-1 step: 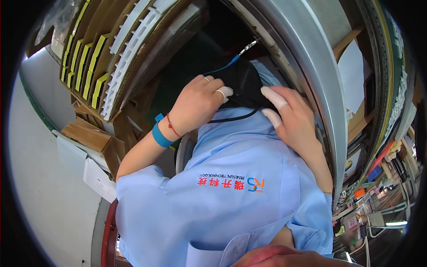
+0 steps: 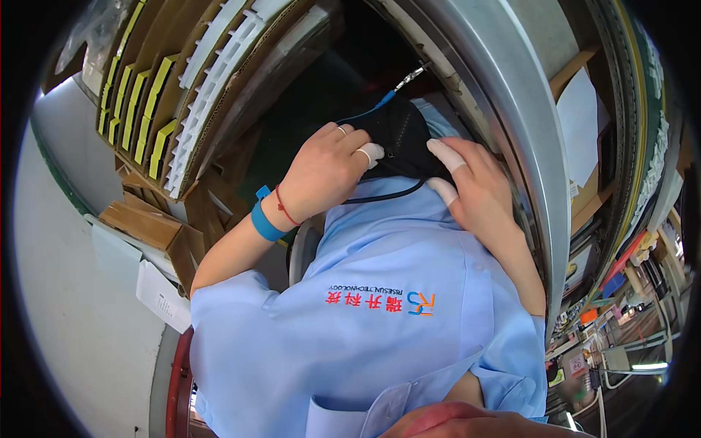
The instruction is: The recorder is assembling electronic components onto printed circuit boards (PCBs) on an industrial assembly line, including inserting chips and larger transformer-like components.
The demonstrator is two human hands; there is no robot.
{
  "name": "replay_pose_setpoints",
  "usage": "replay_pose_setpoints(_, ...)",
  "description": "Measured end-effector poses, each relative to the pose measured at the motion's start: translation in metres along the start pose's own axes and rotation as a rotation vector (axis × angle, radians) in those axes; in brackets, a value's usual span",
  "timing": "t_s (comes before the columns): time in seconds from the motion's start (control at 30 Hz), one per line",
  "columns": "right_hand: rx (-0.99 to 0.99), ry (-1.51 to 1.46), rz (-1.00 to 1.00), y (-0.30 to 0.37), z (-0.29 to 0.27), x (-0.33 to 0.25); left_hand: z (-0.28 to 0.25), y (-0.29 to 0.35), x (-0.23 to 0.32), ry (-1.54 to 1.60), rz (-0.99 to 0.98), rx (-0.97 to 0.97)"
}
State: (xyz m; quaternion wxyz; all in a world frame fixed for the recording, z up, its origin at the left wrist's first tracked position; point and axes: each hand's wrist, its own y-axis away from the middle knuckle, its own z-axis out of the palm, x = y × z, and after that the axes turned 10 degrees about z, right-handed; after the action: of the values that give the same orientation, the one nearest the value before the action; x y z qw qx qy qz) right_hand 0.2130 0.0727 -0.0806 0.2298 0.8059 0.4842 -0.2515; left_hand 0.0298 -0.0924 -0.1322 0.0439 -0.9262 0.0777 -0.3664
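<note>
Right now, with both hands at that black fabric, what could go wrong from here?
The blue cord runs from behind the left hand to the alligator clip; a wide reach might tug it. The black loop at the near edge of what looks like a black face mask could snag a finger. The white finger cots on the right hand may slip.

the black item [image 2: 406,139] looks matt, the shirt [image 2: 358,350] smooth cloth, the grey rim [image 2: 527,109] glossy metal, the box [image 2: 142,223] cardboard
</note>
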Motion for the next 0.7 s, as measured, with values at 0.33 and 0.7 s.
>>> replay_pose_setpoints(0.33, -0.262, -0.230, 0.375, 0.039, -0.013, 0.018, 0.007, -0.005, 0.029, 0.252, 0.196, 0.146)
replay_pose_setpoints(0.7, -0.272, -0.266, 0.401, 0.058, -0.022, 0.020, 0.003, -0.015, 0.043, 0.236, 0.246, 0.016)
